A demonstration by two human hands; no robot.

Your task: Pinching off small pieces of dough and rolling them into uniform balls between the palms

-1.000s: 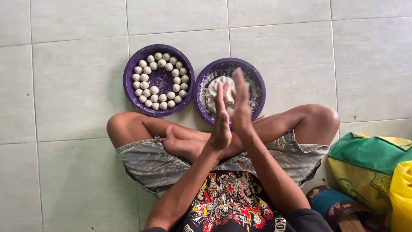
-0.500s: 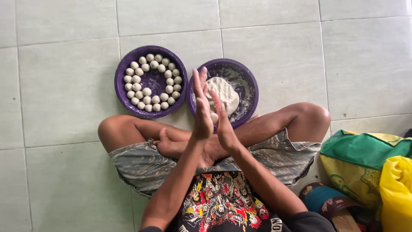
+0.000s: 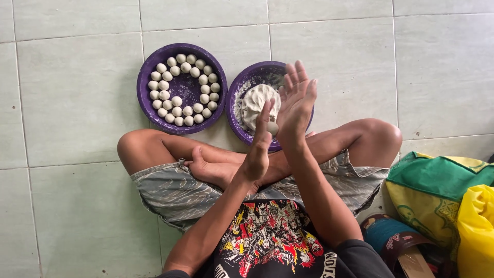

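Since the earlier frame the right hand has slid forward past the left hand. Both palms stay flat, pressing a small dough ball between them at centre frame, above the dough bowl; the bowl of finished balls sits upper left.
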